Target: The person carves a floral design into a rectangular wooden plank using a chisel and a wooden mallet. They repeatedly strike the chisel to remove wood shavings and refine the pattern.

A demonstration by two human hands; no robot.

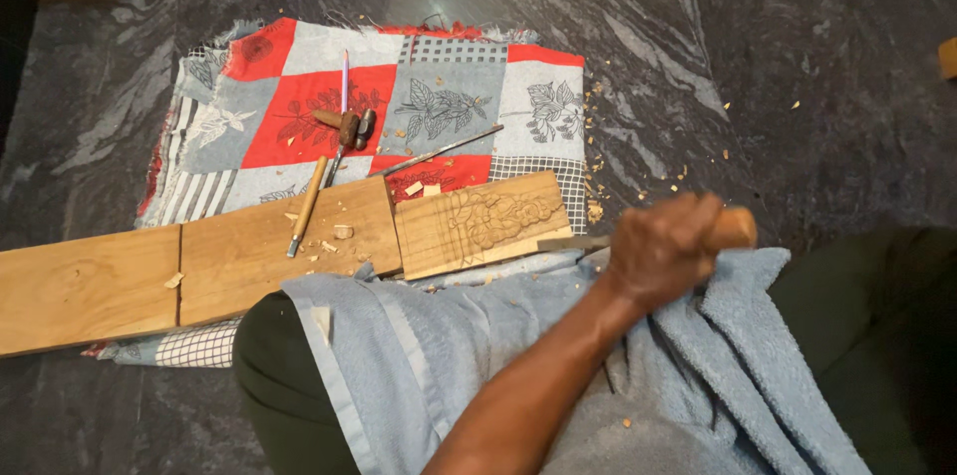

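Head view: I look down on a dark veined stone floor (758, 56), and I take the carved wooden panel (478, 224) as my landmark throughout. Under it and spreading up and to the left lies a patchwork cloth (299, 86) in red, grey and white with leaf prints. A long plain plank (150, 276) runs off to the left of the panel, its near end touching the panel's left edge. Below the panel, a pale blue towel (478, 355) covers my lap and knees.

To the right of the panel, one hand (663, 251) is closed in a full fist around a wooden chisel handle (736, 229); which hand it is I judge to be the left from the arm's angle, but the blur makes that uncertain. The blade (573, 243) reaches from the fist to the panel's right edge, where the tip seems to touch. The other hand is out of sight.

Left of the panel, a wood-handled chisel (304, 206) lies across the plank, and above it on the cloth sit a small mallet or bundle of tools (344, 126), a pen (345, 76) and a thin metal rod (439, 151). Wood chips (598, 206) scatter just right of the panel.

I judge the step to be carving along the panel's relief from its right edge; the next cut calls for a steady, shallow push along the pattern.
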